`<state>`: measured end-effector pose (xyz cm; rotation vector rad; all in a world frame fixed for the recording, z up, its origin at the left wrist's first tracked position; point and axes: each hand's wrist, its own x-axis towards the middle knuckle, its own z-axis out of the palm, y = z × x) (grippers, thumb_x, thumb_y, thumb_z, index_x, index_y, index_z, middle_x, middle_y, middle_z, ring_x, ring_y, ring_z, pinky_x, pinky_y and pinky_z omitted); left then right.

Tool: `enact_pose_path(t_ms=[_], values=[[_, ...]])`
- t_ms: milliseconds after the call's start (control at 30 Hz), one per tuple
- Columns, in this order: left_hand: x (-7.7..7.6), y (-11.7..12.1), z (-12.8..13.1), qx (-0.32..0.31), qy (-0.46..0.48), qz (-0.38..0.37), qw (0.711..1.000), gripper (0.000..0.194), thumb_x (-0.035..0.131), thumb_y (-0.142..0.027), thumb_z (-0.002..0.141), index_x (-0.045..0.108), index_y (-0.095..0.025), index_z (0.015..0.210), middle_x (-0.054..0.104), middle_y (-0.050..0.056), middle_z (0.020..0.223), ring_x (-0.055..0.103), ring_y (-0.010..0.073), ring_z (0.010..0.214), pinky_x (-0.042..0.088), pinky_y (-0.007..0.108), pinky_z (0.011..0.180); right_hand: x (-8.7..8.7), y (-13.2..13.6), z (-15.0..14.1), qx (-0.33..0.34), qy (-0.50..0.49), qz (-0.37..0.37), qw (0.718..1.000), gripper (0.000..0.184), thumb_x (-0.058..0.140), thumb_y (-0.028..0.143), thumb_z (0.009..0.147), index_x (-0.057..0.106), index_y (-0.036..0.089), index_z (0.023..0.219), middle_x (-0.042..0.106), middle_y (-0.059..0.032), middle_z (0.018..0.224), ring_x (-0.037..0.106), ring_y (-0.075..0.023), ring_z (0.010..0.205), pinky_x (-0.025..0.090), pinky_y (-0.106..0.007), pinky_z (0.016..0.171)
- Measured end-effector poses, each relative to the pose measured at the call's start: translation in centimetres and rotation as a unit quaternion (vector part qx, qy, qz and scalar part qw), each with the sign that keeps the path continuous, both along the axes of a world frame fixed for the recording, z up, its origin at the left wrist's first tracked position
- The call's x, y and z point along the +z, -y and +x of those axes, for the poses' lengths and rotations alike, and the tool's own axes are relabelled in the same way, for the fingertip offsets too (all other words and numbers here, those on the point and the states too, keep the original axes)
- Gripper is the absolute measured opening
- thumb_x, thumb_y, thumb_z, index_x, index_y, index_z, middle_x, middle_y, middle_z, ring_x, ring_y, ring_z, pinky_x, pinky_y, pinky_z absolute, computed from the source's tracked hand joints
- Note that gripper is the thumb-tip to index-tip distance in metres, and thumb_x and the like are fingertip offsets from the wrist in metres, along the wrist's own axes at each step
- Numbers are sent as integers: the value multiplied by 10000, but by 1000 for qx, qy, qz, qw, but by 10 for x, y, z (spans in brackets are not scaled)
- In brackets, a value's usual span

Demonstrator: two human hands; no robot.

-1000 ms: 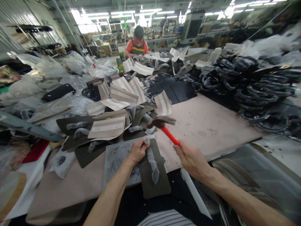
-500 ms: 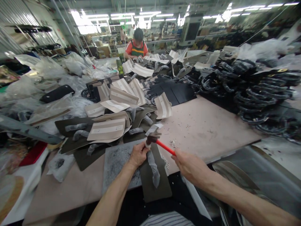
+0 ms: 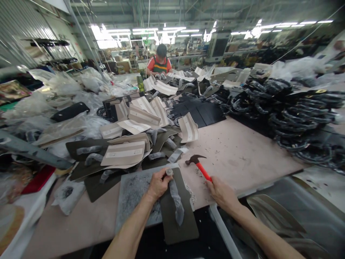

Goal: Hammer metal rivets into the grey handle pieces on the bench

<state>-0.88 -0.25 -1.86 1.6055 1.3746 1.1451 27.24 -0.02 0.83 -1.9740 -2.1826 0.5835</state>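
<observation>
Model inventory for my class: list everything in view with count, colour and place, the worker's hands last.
Claw hammer: one, dark head, red handle, in right hand
Round-topped tool: one, greyish, in left hand
Olive panel: one, dark, partly on slab
Wrapped handle: one, greyish, on olive panel
Slab: one, grey, on table
Table: one, pinkish beige, centre
Small bits: many, pale, beside olive panel
Striped panels: several, beige, beyond slab
Sheets: several, black, mid-table
Wrapped loops: many, black, right
Plastic bags: many, whitish, left
Bottle: one, green, far side
Co-worker: one, red top, far side
Lights: several, white, overhead
Left hand: one, bare, over slab
Right hand: one, bare, by table's near edge
</observation>
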Motion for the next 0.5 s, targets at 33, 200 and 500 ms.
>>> enact_pose_path(t_ms=[33,200,500], values=[[0,0,0,2,1,-2,1000,136,607,-172,816,687,-180,926,741,25,880,681,185,829,518,278,775,3,3,-5,7,9,43,999,303,364,379,974,552,150,1038,632,-138,959,602,-255,857,431,-358,750],[-1,0,2,13,-2,-5,1000,156,614,-205,813,695,-180,943,753,33,897,690,196,836,536,298,791,47,42,-75,128,-112,90,981,494,486,433,940,433,167,1353,588,-155,1214,592,-260,1058,466,-376,893],[-6,-5,-6,220,107,14,970,213,614,-352,845,643,-153,915,724,50,836,684,173,783,544,273,765,44,38,-77,95,-210,20,973,283,358,233,948,641,220,930,683,-51,722,653,-212,671,497,-309,596]])
